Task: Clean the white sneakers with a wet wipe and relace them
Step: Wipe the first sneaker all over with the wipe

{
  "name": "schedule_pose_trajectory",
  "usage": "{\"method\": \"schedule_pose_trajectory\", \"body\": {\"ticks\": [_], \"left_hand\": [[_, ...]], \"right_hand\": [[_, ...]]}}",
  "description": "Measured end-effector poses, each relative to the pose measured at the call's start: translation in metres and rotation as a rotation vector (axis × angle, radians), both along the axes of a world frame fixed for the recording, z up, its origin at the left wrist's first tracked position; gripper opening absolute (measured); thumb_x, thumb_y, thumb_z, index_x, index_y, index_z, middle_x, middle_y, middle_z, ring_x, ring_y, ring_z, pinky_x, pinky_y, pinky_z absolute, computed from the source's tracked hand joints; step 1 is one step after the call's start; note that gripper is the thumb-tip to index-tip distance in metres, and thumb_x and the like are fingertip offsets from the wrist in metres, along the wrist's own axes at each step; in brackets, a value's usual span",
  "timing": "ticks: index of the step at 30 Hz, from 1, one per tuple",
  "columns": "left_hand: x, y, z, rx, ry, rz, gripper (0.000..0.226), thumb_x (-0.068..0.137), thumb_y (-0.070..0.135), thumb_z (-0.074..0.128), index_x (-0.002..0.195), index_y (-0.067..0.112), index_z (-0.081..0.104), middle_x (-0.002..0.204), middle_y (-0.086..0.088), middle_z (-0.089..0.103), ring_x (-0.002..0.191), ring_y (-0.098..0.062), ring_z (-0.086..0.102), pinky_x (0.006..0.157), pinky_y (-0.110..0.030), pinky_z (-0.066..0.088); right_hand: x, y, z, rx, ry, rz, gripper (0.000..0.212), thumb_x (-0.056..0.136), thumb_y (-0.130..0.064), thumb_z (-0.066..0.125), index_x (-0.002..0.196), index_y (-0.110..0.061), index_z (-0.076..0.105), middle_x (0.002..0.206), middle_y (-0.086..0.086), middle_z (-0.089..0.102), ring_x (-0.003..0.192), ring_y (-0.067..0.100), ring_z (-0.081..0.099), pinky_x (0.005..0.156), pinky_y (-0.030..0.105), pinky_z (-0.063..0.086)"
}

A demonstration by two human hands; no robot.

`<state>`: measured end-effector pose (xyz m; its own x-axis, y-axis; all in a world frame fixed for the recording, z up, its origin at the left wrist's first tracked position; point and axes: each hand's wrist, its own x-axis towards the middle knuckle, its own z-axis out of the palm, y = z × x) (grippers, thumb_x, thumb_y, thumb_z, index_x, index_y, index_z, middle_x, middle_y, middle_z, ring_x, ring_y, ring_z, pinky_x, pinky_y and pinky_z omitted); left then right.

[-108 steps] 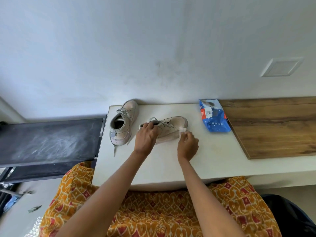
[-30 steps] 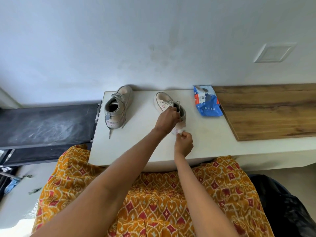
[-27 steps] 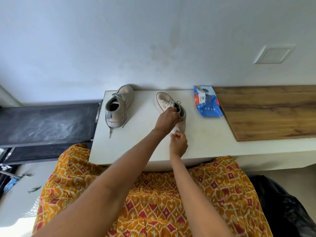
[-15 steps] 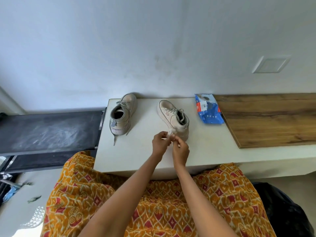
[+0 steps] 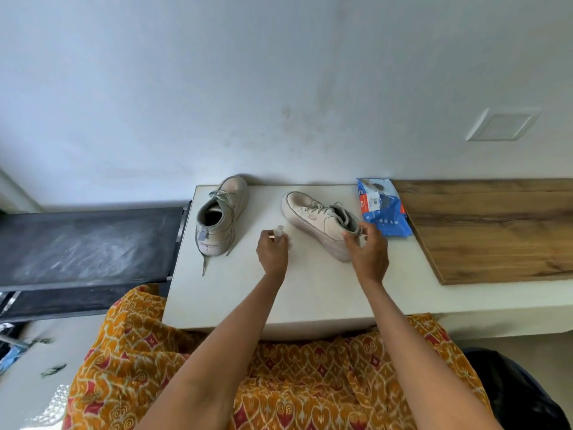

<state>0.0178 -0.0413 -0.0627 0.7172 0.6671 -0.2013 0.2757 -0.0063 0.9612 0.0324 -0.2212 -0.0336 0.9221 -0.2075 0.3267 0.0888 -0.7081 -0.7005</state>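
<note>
The two sneakers (image 5: pixel 221 215) (image 5: pixel 322 223) were off-white with grey laces; the one at 2 o'clock bore a small pink mark. The wipe (image 5: pixel 280 232) was white, its packet (image 5: pixel 383 209) blue with red. The table (image 5: pixel 310 290) was white, the board (image 5: pixel 496 228) brown woodgrain, the garment (image 5: pixel 279 383) orange with red-and-cream motifs.

A white worktop (image 5: pixel 310 293) stands against a pale wall (image 5: pixel 248 88). A wooden board (image 5: pixel 496 231) lies on its right part. A black surface (image 5: pixel 86 243) sits to its left. A wall plate (image 5: pixel 502 124) is upper right. Patterned orange cloth (image 5: pixel 294 383) fills the foreground.
</note>
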Motion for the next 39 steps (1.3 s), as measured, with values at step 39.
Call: {"method": "schedule_pose_trajectory", "body": {"ticks": [39], "left_hand": [[0.04,-0.005,-0.009,0.161,-0.085,0.227,0.029,0.098,0.011,0.044,0.12,0.003,0.061,0.11,-0.018,0.067,0.1,-0.034,0.059,0.073,-0.017,0.031]], "right_hand": [[0.036,-0.001,0.01,-0.117,0.019,0.053,0.027,0.08,-0.022,0.072,0.104,-0.01,0.071,0.096,0.013,0.065,0.09,0.025,0.058,0.068,0.026,0.043]]}}
